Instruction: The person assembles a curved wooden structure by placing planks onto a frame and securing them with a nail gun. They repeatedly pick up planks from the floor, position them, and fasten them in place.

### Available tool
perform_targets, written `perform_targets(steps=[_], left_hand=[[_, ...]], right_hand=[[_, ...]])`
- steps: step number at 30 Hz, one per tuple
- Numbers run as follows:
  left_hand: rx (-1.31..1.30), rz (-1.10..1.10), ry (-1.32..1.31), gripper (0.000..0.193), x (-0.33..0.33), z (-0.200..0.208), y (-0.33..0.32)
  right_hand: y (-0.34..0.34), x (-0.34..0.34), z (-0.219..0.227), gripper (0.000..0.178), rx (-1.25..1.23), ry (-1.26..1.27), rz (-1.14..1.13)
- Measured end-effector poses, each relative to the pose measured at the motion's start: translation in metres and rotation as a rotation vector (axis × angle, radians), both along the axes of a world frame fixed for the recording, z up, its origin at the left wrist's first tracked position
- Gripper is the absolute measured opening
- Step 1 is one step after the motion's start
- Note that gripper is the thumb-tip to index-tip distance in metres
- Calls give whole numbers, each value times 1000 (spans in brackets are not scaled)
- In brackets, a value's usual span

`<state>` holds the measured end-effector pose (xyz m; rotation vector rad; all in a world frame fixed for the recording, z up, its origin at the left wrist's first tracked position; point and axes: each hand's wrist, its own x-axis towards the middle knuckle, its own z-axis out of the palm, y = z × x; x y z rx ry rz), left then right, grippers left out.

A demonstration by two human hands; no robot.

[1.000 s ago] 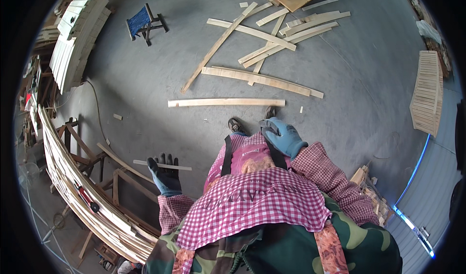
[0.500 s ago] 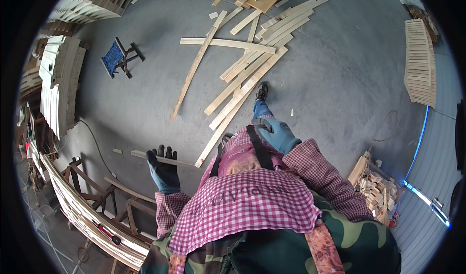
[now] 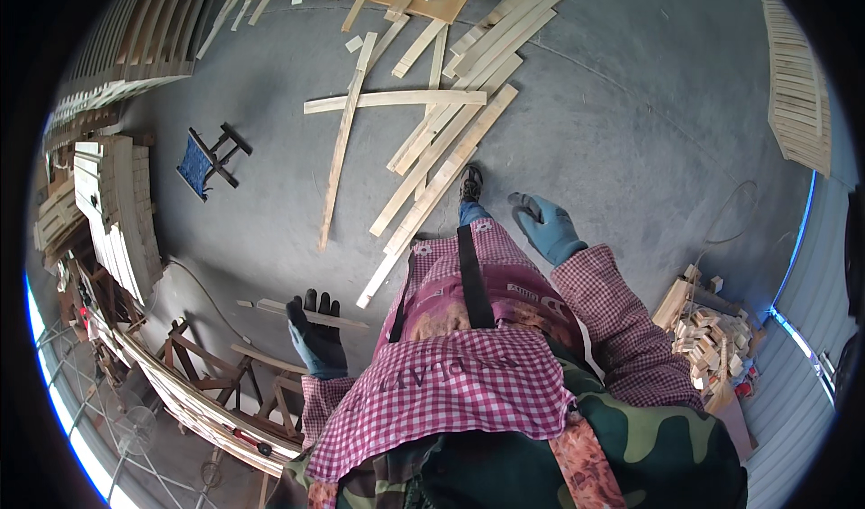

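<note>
My left hand (image 3: 317,336), in a blue glove with dark fingers, hangs at my left side with its fingers spread and nothing in it. Beyond its fingertips a thin wooden strip (image 3: 281,309) lies on the floor. My right hand (image 3: 547,228), gloved the same way, is out to the right of my checked apron (image 3: 468,374), above the grey floor. Its fingers are loosely stretched and hold nothing. Ahead of me long pale wooden boards (image 3: 450,180) lie scattered and overlapping. One long board (image 3: 345,149) crosses beneath or over a sideways board (image 3: 387,101); I cannot tell which.
A folding stool (image 3: 209,159) with blue fabric stands at the left. Stacked boards (image 3: 117,212) line the left side, near dark wooden trestles (image 3: 194,362). Wood offcuts (image 3: 712,342) are heaped at the right by the wall. A slatted wood stack (image 3: 797,86) stands far right.
My right hand has swung away from the apron, outward to the right. My left hand stays low at my side, open. The view has shifted, and one shoe shows ahead of the apron.
</note>
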<state>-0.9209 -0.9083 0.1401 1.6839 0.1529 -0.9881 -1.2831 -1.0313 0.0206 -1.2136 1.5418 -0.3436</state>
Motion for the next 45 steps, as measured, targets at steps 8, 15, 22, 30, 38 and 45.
perform_targets(steps=[8, 15, 22, 30, 38, 45], left_hand=[[18, 34, -55, 60, -17, 17, -33], [11, -18, -79, 62, -32, 29, -61], [-43, -44, -135, 60, -27, 36, -100], [-63, 50, -131, 59, 10, 22, -146], [21, 17, -42, 67, 101, -21, -229], [20, 69, 49, 66, 240, -43, -357]], right_hand=[[-26, -23, 9, 31, 2, -166, -107], [-33, -22, 0, 30, -50, -109, -36], [-49, -42, -22, 32, 1, 21, -47], [-114, -25, -19, 28, 50, -135, -142], [-189, 57, -36, 27, 34, -133, -158], [-292, 207, -14, 27, 189, 6, -119]])
